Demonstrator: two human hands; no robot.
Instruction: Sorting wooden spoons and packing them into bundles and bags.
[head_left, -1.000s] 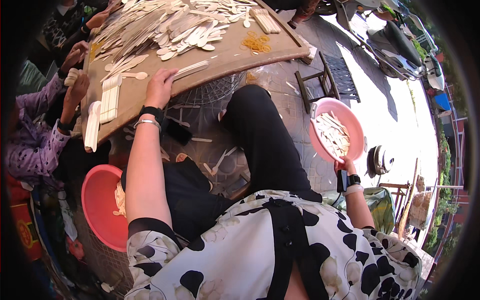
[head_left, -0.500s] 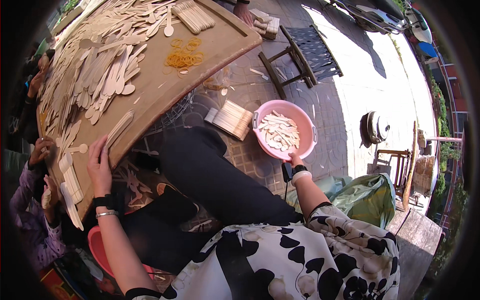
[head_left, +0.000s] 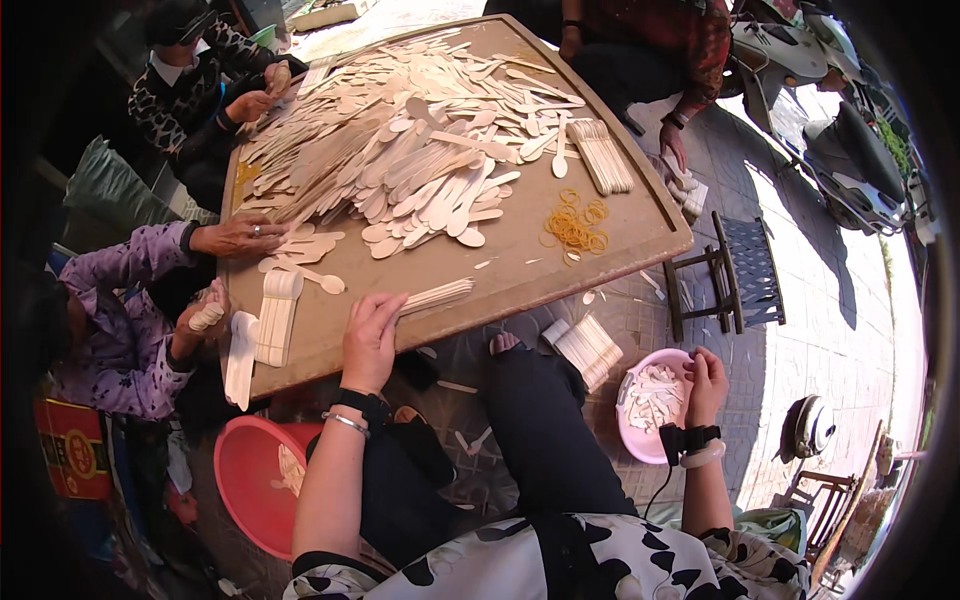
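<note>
My left hand (head_left: 371,340) is closed around one end of a small stack of wooden spoons (head_left: 436,295), which rests along the near edge of the brown tabletop (head_left: 520,262). My right hand (head_left: 707,382) is at the right rim of a pink basin (head_left: 626,405), fingers curled together; whether anything is between them is hidden. Pale wooden pieces (head_left: 655,397) lie inside that basin. Across the table spreads a large heap of loose wooden spoons (head_left: 400,150). A neat bundle of spoons (head_left: 600,157) and tangled yellow rubber bands (head_left: 577,228) sit right of the heap.
Bundled sticks (head_left: 588,350) stand on the paving beside the pink basin. A red basin (head_left: 250,490) is at lower left. Co-workers' hands (head_left: 240,237) are along the table's left side; another person's hand (head_left: 672,145) hangs at the right. A folding stool (head_left: 735,270) stands nearby.
The view has swung, bringing more of the table and co-workers into sight. My right hand has moved from the basin's near rim to its right side. My left hand still holds the spoons.
</note>
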